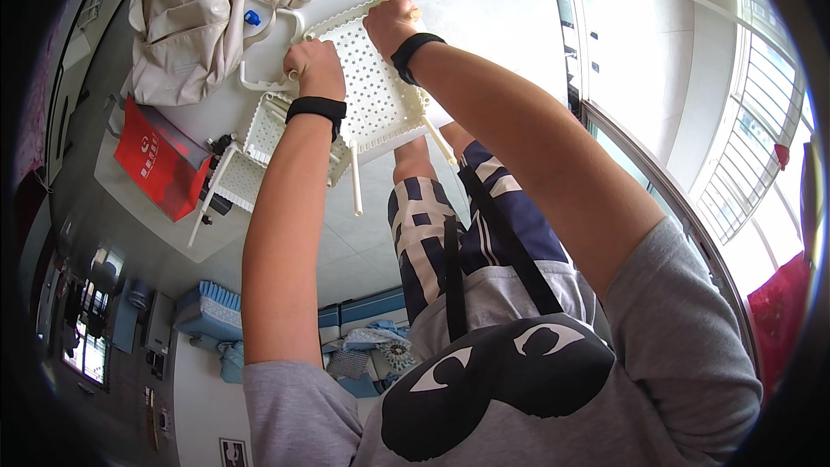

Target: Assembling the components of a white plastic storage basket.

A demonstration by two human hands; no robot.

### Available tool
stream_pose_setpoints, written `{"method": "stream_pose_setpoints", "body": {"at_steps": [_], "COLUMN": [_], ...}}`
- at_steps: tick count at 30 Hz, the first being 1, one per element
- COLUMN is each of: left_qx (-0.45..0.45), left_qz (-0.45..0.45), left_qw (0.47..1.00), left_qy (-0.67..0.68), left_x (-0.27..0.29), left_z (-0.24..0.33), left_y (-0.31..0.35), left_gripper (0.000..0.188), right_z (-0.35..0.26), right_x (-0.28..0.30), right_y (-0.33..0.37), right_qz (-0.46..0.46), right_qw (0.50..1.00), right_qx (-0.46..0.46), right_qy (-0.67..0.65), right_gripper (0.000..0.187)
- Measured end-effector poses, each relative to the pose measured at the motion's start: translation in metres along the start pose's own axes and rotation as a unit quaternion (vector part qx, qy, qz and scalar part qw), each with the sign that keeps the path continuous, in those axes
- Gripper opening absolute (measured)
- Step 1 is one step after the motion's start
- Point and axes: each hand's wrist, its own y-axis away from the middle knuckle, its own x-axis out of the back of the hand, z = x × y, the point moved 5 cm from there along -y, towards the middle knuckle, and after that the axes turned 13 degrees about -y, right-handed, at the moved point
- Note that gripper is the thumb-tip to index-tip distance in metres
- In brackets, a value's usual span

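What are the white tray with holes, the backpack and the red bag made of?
The perforated tray looks like smooth plastic: its even holes and scalloped rim seem moulded. The backpack looks like matte cloth, sagging in soft wrinkles. The red bag might be smooth coated paper or plastic; its flat, stiff-looking side doesn't settle which.

The one view looks from up on the person's head, down past the grey shirt (510, 419) to the left hand (316, 67) and right hand (392, 24). The shirt is very close; the hands are farther off, near the top. The lens sees very wide, from the red bag (160, 160) to the bright window (750, 138), and bends straight lines.
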Motion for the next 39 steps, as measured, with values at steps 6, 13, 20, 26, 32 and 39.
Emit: {"method": "stream_pose_setpoints", "body": {"at_steps": [6, 13, 20, 26, 32, 39], "left_qx": [-0.001, 0.001, 0.001, -0.001, -0.023, 0.037], "left_qz": [0.011, 0.016, 0.017, -0.002, 0.082, 0.090], "left_qw": [1.000, 1.000, 1.000, 1.000, 0.996, 0.980], "left_qy": [0.009, 0.005, 0.001, 0.001, -0.017, 0.172], "left_x": [0.006, 0.004, 0.007, 0.001, -0.002, -0.062], "left_z": [0.001, 0.001, 0.003, 0.001, -0.001, -0.043], "left_y": [0.001, 0.000, 0.000, 0.000, -0.006, 0.052], "left_gripper": [0.013, 0.013, 0.013, 0.012, 0.012, 0.021], "right_z": [0.002, 0.000, 0.004, -0.001, 0.013, -0.056], "right_x": [0.003, 0.000, -0.005, -0.004, -0.013, 0.031], "right_y": [-0.001, -0.003, -0.007, -0.008, -0.003, 0.168], "right_qz": [0.002, 0.000, 0.012, -0.058, 0.002, 0.278], "right_qw": [1.000, 1.000, 1.000, 0.998, 0.999, 0.871], "right_qx": [-0.014, -0.011, -0.007, -0.001, -0.012, 0.393], "right_qy": [-0.004, -0.001, -0.015, -0.020, -0.038, -0.097], "right_gripper": [0.014, 0.014, 0.013, 0.040, 0.029, 0.024]}}
